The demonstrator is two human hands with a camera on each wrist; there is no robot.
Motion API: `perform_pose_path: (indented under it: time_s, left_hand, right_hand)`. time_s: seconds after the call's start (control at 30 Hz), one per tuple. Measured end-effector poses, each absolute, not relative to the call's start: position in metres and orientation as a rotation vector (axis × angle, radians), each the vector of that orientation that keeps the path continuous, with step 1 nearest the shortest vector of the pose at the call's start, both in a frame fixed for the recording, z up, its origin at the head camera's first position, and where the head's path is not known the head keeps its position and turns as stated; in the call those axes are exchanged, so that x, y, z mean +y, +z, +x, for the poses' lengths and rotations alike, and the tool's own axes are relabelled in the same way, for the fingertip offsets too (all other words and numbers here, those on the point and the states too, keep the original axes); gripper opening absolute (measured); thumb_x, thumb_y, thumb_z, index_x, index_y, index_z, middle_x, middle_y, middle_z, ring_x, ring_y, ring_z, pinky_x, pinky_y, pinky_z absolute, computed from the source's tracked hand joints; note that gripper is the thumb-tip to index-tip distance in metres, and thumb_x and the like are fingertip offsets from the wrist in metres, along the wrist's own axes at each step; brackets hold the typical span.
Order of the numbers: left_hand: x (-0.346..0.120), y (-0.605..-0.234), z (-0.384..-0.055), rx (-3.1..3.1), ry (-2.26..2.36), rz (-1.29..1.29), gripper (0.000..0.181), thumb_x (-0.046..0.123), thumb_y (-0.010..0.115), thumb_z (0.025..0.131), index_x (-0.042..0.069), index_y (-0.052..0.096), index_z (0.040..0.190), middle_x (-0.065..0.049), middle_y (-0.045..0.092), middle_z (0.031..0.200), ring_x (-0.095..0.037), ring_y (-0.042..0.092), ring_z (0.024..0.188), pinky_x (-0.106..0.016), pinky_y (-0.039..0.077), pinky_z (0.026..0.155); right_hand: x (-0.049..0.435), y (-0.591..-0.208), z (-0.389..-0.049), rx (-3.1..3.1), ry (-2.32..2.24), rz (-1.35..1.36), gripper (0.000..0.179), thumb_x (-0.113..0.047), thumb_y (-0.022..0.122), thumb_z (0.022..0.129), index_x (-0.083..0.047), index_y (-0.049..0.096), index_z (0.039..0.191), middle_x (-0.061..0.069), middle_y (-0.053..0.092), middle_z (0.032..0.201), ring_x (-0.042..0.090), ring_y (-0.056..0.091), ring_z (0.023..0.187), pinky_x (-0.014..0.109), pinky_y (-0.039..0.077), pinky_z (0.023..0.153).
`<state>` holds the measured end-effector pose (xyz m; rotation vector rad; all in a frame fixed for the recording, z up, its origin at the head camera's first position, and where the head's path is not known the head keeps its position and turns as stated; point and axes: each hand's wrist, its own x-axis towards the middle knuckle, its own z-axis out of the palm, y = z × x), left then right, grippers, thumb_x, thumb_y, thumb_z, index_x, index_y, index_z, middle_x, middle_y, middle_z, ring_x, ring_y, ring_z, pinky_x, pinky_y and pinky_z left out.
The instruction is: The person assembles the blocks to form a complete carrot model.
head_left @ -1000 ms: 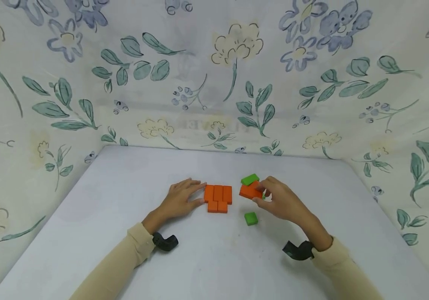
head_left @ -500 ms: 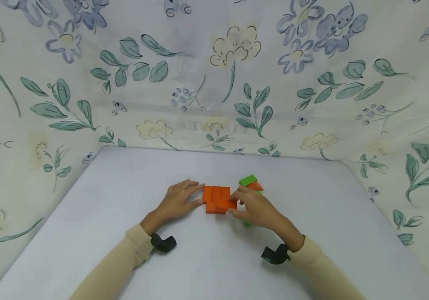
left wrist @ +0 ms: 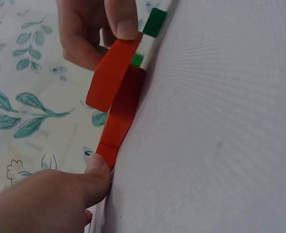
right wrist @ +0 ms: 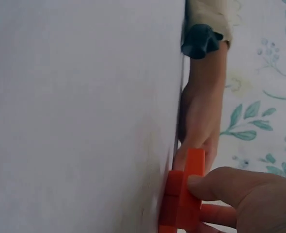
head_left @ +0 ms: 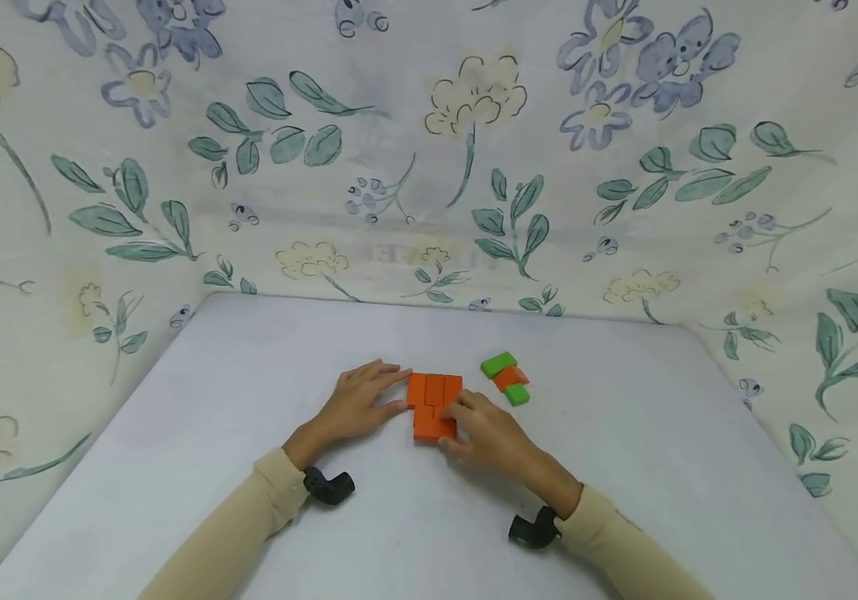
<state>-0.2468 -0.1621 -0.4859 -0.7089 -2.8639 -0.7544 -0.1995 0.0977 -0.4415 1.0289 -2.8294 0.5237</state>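
Note:
In the head view, several orange blocks (head_left: 434, 388) lie side by side in a flat group on the white table. My right hand (head_left: 492, 437) pinches another orange block (right wrist: 194, 174) between thumb and fingers at the group's near end. From the left wrist, this held block (left wrist: 108, 73) appears above the lying ones, tilted. My left hand (head_left: 351, 406) rests along the group's left side with fingers extended. Its thumb (left wrist: 98, 167) touches the end of a lying orange block there. Part of the held block is hidden behind the right fingers.
Right of the group lie a green block (head_left: 499, 363), an orange block (head_left: 510, 378) and a second green block (head_left: 517, 394), close together. A flower-patterned cloth (head_left: 398, 167) stands behind the white table (head_left: 308, 333). Each wrist carries a black mount (head_left: 329, 487).
My right hand has picked an orange block from the pile at right and carried it left to the near end of the group. The left hand has stayed in place.

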Motion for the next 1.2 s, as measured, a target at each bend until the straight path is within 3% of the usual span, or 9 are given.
perform_pose_path:
  time_s: [0.63, 1.2]
  left_hand:
    - [-0.162, -0.485, -0.25, -2.875, -0.708, -0.702, 0.058, 0.049, 0.062, 0.096, 0.027, 0.05, 0.148, -0.007, 0.051, 0.149, -0.039, 0.035, 0.146, -0.063, 0.028, 0.111]
    - [-0.163, -0.487, -0.25, -2.888, -0.708, -0.698, 0.059, 0.05, 0.062, 0.096, 0.027, 0.049, 0.148, -0.007, 0.05, 0.15, -0.039, 0.034, 0.147, -0.063, 0.027, 0.112]
  right_hand:
    - [0.098, -0.462, -0.202, -2.574, 0.388, 1.128, 0.022, -0.025, 0.079, 0.084, -0.013, 0.07, 0.099, -0.002, 0.053, 0.091, 0.01, 0.049, 0.078, 0.019, 0.046, 0.068]
    - [0.097, -0.465, -0.199, -2.561, 0.36, 1.116, 0.025, -0.026, 0.079, 0.084, -0.017, 0.066, 0.103, -0.002, 0.052, 0.093, 0.01, 0.049, 0.075, 0.019, 0.046, 0.065]
